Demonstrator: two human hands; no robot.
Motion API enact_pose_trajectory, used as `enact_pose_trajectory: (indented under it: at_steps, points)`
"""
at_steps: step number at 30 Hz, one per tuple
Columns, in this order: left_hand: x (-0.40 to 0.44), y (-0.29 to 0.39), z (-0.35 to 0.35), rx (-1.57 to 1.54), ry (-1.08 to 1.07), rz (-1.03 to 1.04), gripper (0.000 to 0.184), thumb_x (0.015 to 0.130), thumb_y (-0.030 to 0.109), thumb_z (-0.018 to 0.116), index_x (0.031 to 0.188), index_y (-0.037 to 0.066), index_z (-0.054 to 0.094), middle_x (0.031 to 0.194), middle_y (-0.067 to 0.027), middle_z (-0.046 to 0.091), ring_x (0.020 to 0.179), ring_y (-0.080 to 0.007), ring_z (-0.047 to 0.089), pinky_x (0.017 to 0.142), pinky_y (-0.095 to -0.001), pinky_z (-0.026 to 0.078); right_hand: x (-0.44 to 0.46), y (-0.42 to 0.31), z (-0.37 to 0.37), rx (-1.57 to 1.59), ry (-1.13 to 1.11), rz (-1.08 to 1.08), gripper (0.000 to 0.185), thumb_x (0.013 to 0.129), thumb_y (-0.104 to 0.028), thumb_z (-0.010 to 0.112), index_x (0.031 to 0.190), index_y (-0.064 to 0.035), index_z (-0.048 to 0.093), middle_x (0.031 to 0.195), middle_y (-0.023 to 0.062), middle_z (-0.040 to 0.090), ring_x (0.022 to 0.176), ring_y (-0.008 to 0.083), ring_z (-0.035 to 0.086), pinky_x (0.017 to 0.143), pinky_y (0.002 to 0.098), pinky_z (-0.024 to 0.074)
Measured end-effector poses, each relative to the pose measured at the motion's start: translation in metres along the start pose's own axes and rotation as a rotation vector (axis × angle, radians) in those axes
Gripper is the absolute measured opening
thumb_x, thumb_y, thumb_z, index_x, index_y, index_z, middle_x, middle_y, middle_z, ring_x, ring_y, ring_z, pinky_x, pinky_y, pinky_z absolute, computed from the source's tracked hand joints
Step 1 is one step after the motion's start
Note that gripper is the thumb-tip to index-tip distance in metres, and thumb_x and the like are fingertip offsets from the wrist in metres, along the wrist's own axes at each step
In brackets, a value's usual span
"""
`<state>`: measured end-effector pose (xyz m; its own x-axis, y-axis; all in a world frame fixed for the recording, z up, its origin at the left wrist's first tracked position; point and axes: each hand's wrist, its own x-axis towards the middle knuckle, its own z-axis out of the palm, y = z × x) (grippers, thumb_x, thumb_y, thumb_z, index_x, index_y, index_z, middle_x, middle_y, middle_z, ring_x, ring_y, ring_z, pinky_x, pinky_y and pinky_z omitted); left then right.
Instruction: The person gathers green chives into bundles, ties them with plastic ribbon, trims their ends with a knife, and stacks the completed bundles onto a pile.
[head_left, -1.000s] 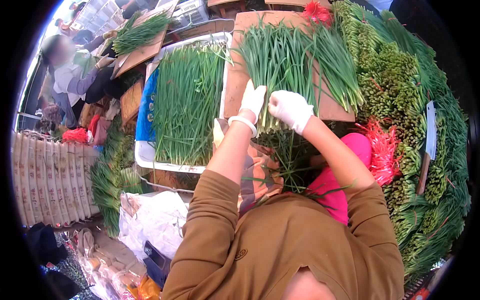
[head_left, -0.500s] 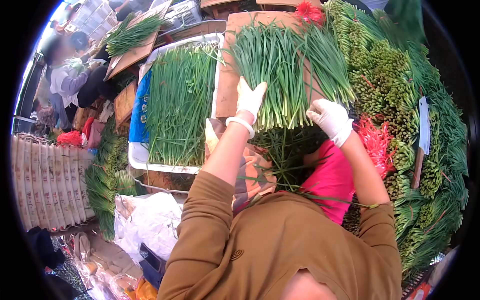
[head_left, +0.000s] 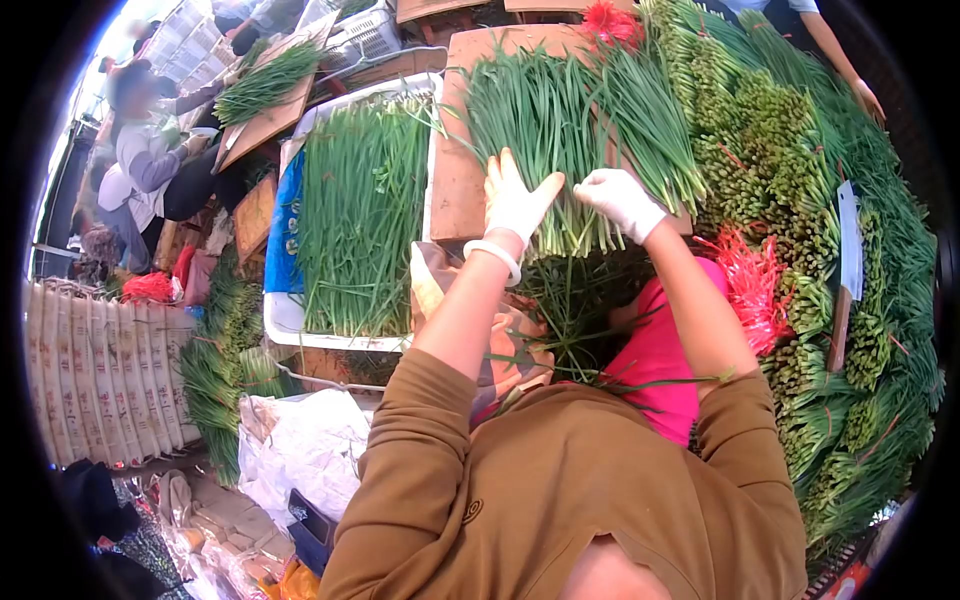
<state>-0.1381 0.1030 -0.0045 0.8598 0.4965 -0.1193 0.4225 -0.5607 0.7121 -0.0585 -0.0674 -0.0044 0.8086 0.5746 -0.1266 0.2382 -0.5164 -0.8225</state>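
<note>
Loose garlic chives [head_left: 535, 120] lie on a brown board in front of me, cut ends toward me. My left hand [head_left: 512, 200], in a white glove with a white band at the wrist, rests on the left side of this pile. Its fingers are extended and the thumb stands apart. Over the lower stems, my gloved right hand [head_left: 622, 203] has its fingers pinched together. Whatever is in that pinch is too small to make out. A separate bunch of chives [head_left: 655, 130] lies on the board's right side.
Left of the board [head_left: 457, 190] stands a white crate [head_left: 285, 322] of chives. Bundled chives [head_left: 760, 150] are heaped at right, with a cleaver [head_left: 849, 245] on them. Red ties [head_left: 745, 290] hang nearby. A co-worker [head_left: 145, 160] sits at far left; another person's arm [head_left: 835, 50] shows top right.
My right hand has moved left and slightly up over the stems, closer to my left hand. My left hand has shifted slightly right, its fingers spreading. Another person's arm now shows top right.
</note>
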Motion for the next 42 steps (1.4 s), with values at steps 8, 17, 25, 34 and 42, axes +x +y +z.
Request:
enact_pose_trajectory:
  at_steps: [8, 17, 25, 34, 42]
  points:
    - [0.003, -0.019, -0.002, -0.05, -0.007, 0.006, 0.104, 0.067, 0.035, 0.074, 0.148, 0.009, 0.015, 0.152, -0.0168, 0.02, 0.135, -0.0331, 0.03, 0.108, -0.0387, 0.032, -0.016, -0.046, -0.006, -0.526, -0.009, 0.04, 0.039, 0.081, -0.043, 0.06, 0.091, -0.0062, 0.067, 0.092, 0.0162, 0.068, 0.089, 0.0347, 0.064, 0.079, 0.0424, 0.0486]
    - [0.016, -0.053, 0.003, -0.44, -0.02, 0.012, 0.1, 0.067, 0.026, 0.074, 0.147, 0.005, 0.018, 0.146, -0.0176, 0.031, 0.128, -0.0311, 0.041, 0.105, -0.035, 0.035, 0.011, -0.009, 0.002, 0.15, -0.096, 0.194, 0.026, 0.082, -0.03, 0.063, 0.083, -0.004, 0.067, 0.073, 0.0079, 0.065, 0.06, 0.017, 0.059, 0.058, 0.0302, 0.0467]
    - [0.016, -0.065, -0.008, -0.766, -0.071, 0.031, 0.089, 0.069, 0.012, 0.07, 0.143, -0.002, 0.024, 0.126, -0.0176, 0.053, 0.11, -0.025, 0.056, 0.094, -0.0307, 0.044, -0.117, -0.079, -0.021, -0.11, -1.001, 0.26, 0.02, 0.086, -0.028, 0.059, 0.082, -0.0097, 0.067, 0.062, 0.0035, 0.063, 0.061, 0.0121, 0.062, 0.051, 0.0283, 0.0469]
    - [0.016, -0.073, -0.01, -0.772, -0.043, 0.009, 0.085, 0.073, 0.006, 0.067, 0.144, -0.003, 0.022, 0.126, -0.0169, 0.052, 0.11, -0.024, 0.054, 0.095, -0.0322, 0.042, -0.011, -0.047, 0.006, -0.613, 0.012, -0.329, 0.02, 0.086, -0.025, 0.054, 0.095, -0.0106, 0.065, 0.094, 0.013, 0.065, 0.087, 0.033, 0.063, 0.077, 0.0415, 0.0504]
    - [0.013, -0.069, -0.013, -0.735, -0.016, -0.014, 0.091, 0.069, 0.016, 0.073, 0.144, -0.001, 0.023, 0.128, -0.0177, 0.052, 0.114, -0.0255, 0.053, 0.098, -0.0317, 0.041, 0.035, -0.044, 0.02, -0.811, -0.07, -0.287, 0.017, 0.085, -0.019, 0.053, 0.084, -0.0072, 0.066, 0.09, 0.0169, 0.066, 0.086, 0.0369, 0.063, 0.074, 0.0433, 0.0516]
